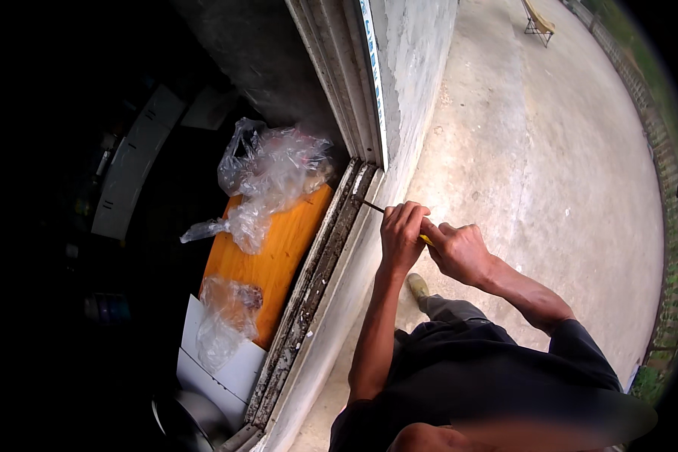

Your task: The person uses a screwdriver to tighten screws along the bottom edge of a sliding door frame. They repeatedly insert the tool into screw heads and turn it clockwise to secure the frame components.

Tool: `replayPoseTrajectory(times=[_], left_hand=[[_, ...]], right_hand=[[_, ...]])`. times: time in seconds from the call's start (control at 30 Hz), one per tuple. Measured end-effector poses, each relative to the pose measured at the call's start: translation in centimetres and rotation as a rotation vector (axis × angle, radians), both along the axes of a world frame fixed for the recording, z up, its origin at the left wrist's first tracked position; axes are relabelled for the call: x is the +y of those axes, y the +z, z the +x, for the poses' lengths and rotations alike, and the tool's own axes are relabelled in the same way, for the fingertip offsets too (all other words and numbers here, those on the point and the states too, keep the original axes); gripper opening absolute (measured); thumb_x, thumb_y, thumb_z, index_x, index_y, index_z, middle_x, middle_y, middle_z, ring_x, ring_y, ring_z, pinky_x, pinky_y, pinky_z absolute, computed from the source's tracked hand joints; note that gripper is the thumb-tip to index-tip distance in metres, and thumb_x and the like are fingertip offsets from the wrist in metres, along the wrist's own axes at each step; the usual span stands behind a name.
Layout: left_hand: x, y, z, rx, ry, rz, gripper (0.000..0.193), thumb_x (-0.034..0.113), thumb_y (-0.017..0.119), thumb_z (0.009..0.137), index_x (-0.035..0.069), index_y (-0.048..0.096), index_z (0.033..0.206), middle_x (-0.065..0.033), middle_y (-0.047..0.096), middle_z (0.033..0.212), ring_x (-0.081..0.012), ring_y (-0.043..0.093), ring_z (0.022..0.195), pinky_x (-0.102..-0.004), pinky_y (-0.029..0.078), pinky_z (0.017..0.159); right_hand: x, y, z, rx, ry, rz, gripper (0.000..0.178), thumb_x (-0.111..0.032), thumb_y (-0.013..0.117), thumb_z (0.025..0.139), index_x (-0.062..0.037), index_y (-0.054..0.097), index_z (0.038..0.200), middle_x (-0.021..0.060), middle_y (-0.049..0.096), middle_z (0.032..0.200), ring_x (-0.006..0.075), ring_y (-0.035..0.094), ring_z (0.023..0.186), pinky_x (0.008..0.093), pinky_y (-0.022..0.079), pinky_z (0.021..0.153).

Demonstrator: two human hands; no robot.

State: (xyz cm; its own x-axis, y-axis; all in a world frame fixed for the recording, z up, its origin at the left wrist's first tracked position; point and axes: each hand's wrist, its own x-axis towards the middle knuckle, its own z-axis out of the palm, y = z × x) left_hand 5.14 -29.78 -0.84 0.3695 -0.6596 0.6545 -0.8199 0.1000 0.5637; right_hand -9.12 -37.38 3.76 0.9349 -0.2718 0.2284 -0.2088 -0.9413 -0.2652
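Observation:
A long-shafted screwdriver (372, 206) with a yellow handle points left into the dirty window track (331, 252). Its tip meets the grimy groove near the frame's upright. My left hand (403, 232) is closed round the front of the tool, where the shaft meets the handle. Behind it, my right hand (461, 251) grips the yellow handle, most of which is hidden by the fingers. White flecks and dark dirt lie along the track.
Inside the window, crumpled clear plastic bags (279, 162) lie on an orange wooden board (241, 282), beside a white panel (230, 365) and a metal basin (192, 418). The window frame's upright (346, 83) rises ahead. Outside, a folding chair (539, 22) stands far off on concrete.

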Motion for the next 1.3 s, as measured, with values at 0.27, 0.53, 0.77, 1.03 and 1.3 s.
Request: replayPoseTrajectory(times=[0.27,0.53,0.77,1.03,1.3], left_hand=[[1.2,-1.2,-1.1,0.015,0.064,-0.024,0.024,0.0,0.07,0.07,0.012,0.068,0.091,-0.0033,0.07,0.089,-0.0234,0.068,0.082,-0.0356,0.045,0.076],[-2.0,0.2,1.1,-0.001,-0.077,0.0,0.019,-0.004,0.066,0.076,0.01,0.063,0.088,-0.0043,0.066,0.085,-0.0258,0.065,0.079,-0.0379,0.043,0.074],[2.0,-1.3,-0.1,-0.055,-0.031,0.037,0.02,-0.001,0.069,0.072,0.011,0.066,0.088,-0.0029,0.068,0.085,-0.0228,0.068,0.078,-0.0359,0.044,0.07],[-0.6,0.8,1.7,-0.062,-0.123,0.123,0.015,0.0,0.068,0.077,0.009,0.06,0.084,-0.0054,0.061,0.081,-0.0261,0.063,0.08,-0.0387,0.041,0.071],[6.4,-0.5,-1.7,-0.017,0.029,0.103,0.021,-0.001,0.07,0.071,0.011,0.065,0.088,-0.0034,0.067,0.086,-0.024,0.067,0.076,-0.036,0.042,0.07]], right_hand=[[0.1,0.0,-0.9,0.1,0.192,-0.118,0.051,-0.009,0.062,0.077,0.0067,0.055,0.125,0.0126,0.06,0.068,0.0293,0.062,0.049,0.0417,0.048,0.043],[-0.9,0.4,0.8,-0.043,-0.029,-0.001,0.04,-0.007,0.062,0.083,0.0003,0.054,0.121,0.0143,0.064,0.068,0.0314,0.063,0.049,0.0436,0.047,0.044],[1.3,-0.6,-0.7,0.065,0.121,-0.019,0.049,-0.01,0.064,0.083,0.0081,0.053,0.126,0.0131,0.062,0.067,0.029,0.062,0.049,0.0422,0.048,0.042],[0.4,-0.9,1.0,-0.055,-0.045,0.125,0.04,-0.008,0.064,0.083,-0.0016,0.056,0.122,0.0125,0.066,0.07,0.0319,0.063,0.051,0.0442,0.047,0.044],[4.6,-0.2,-1.6,0.131,0.239,-0.021,0.066,-0.012,0.065,0.074,0.0147,0.05,0.132,0.0135,0.059,0.069,0.0255,0.061,0.05,0.0399,0.049,0.042]])
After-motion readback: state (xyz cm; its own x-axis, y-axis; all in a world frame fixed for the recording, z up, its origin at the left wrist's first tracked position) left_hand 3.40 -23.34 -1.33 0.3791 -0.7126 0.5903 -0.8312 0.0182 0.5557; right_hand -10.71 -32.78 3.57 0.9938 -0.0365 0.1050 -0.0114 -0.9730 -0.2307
